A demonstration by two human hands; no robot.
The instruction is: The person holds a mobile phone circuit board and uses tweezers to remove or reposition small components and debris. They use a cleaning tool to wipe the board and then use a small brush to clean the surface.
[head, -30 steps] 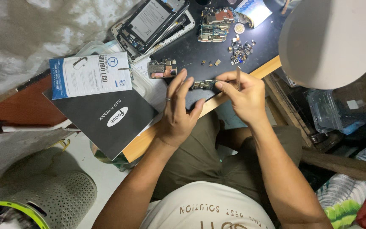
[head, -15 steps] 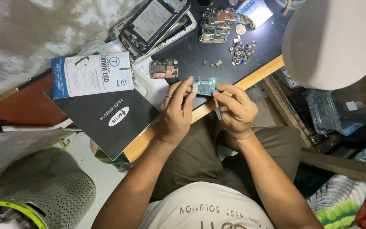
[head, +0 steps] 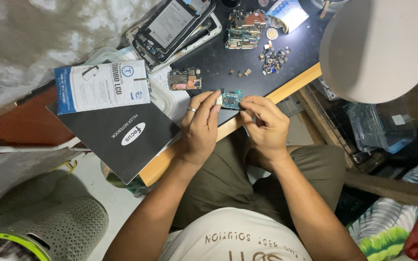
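Near: L hand (head: 200, 126) and R hand (head: 265, 124) both pinched narrow on a small teal circuit board (head: 231, 98), held just over the wooden edge of the dark bench top (head: 214, 58). L thumb and forefinger grip its left end, where a small white part shows; R fingertips take the right end. Judgement: best to grip by the edges only, w/ wrists braced on the bench edge, board level. Farther: another board (head: 185, 79) just beyond, loose small parts (head: 273, 57), stacked opened phones (head: 172, 24) at the back.
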